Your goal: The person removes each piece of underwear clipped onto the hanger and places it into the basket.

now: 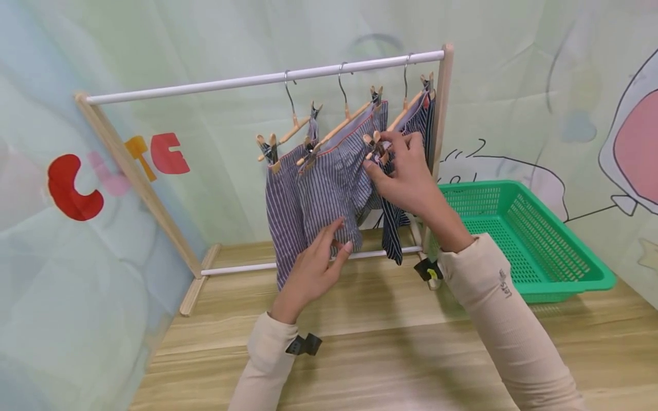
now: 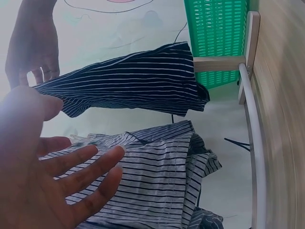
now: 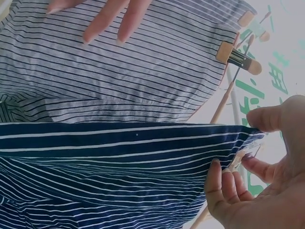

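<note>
Three striped garments hang by clip hangers from a white rail. The nearest to the right post is navy with white stripes. My right hand pinches its upper corner beside the hanger's clip, thumb on one side and fingers on the other. In front of the middle garment, a light grey striped pair of shorts, my left hand is held with its fingers spread and relaxed, gripping nothing. A purplish striped garment hangs at the left, partly overlapped by the grey one.
The wooden rack post stands left, and another post rises close to the right hand. A green plastic basket sits on the wood-patterned table at right. A lower white bar runs behind the garments.
</note>
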The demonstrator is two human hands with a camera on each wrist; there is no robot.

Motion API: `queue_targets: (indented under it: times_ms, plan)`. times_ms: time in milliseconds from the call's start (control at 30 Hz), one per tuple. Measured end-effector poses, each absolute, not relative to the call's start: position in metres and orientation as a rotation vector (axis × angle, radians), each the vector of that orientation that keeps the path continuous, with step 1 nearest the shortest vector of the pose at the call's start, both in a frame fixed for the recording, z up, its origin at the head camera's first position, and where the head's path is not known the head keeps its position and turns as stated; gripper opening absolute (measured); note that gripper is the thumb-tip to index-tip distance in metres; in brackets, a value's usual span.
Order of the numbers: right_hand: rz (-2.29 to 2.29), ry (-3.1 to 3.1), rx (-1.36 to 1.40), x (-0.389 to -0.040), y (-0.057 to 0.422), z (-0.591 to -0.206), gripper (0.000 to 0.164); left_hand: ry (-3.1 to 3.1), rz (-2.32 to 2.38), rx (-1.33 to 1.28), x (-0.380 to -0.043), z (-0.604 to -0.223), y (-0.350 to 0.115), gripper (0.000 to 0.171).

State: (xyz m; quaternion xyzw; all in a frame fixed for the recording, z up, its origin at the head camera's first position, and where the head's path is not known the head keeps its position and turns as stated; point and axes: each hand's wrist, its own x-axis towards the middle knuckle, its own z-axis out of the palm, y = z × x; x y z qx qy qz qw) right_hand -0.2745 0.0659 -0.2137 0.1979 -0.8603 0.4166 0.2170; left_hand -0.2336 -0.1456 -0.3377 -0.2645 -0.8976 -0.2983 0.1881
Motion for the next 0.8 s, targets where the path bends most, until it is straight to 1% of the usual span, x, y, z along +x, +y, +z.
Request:
queue_targets:
  times_ms: [467,800]
  plan:
    - [1.285,-2.317,0.536,-0.2767,0.0726,-0.2086,0.039,-2.519,-0.789,-0.762,-0.2338,-0.338,-0.1458,0.054]
    - [1.417,-2.328,0.459,-0.2736,0.0709,-0.2087,0.04,-2.514,-0.801,-0.775,-0.2307,-0.3384,-0.1454,0.054]
